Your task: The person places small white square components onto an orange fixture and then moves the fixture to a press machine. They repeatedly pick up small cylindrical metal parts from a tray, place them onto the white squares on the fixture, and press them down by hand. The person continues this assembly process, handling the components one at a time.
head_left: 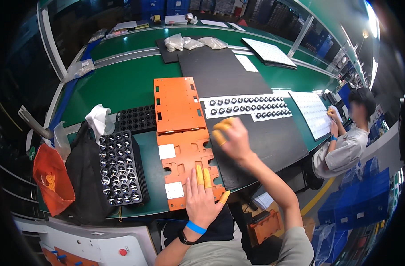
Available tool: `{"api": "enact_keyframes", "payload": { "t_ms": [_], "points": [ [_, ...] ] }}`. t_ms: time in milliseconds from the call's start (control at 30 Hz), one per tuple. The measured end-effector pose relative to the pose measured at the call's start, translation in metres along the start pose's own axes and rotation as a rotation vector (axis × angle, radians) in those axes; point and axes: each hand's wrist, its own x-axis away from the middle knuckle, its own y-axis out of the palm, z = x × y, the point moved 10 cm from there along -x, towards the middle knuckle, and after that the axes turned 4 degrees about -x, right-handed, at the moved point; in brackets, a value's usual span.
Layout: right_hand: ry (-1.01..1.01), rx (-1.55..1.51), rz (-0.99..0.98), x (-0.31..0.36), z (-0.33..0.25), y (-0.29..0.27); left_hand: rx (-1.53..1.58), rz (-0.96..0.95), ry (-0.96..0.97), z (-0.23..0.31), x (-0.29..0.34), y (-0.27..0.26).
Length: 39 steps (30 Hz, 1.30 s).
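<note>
My left hand [202, 199] lies open, fingers stretched out, on the lower plate of a hinged orange fixture [189, 155]. Yellow finger cots cover some of its fingertips. The fixture's orange lid [178, 104] is folded back, and two white square pieces sit on the lower plate. My right hand [233, 139], also with yellow cots, is above the black mat [269, 146], just right of the fixture. Its fingers are bent together and slightly blurred; whatever they may hold is hidden. Beyond it, white sheets [238, 105] carry rows of round black parts.
A stack of black trays [122, 168] with shiny round parts stands left of the fixture, another black tray [136, 119] behind it. An orange bag [54, 179] hangs at far left. Plastic bags [191, 43] lie at the back. A co-worker [344, 137] handles a white board [311, 113] on the right.
</note>
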Motion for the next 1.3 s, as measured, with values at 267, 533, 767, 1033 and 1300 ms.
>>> {"api": "enact_keyframes", "payload": {
  "t_ms": [267, 533, 767, 1033, 1300],
  "points": [
    [0.165, 0.187, -0.690, -0.020, -0.112, 0.138, 0.165, 0.084, -0.019, 0.000, -0.003, -0.009],
    [0.064, 0.360, -0.668, -0.027, -0.114, 0.166, 0.143, 0.049, 0.018, 0.003, -0.003, -0.009],
    [0.527, -0.017, -0.580, -0.025, -0.033, 0.064, 0.032, -0.006, 0.003, 0.002, -0.001, -0.001],
    [0.888, 0.382, -0.042, 0.066, 0.159, -0.042, -0.012, -0.006, 0.022, 0.007, -0.002, -0.001],
    [0.771, 0.442, 0.106, 0.073, 0.164, -0.068, -0.027, -0.027, 0.007, 0.005, -0.002, 0.000]
  ]
}}
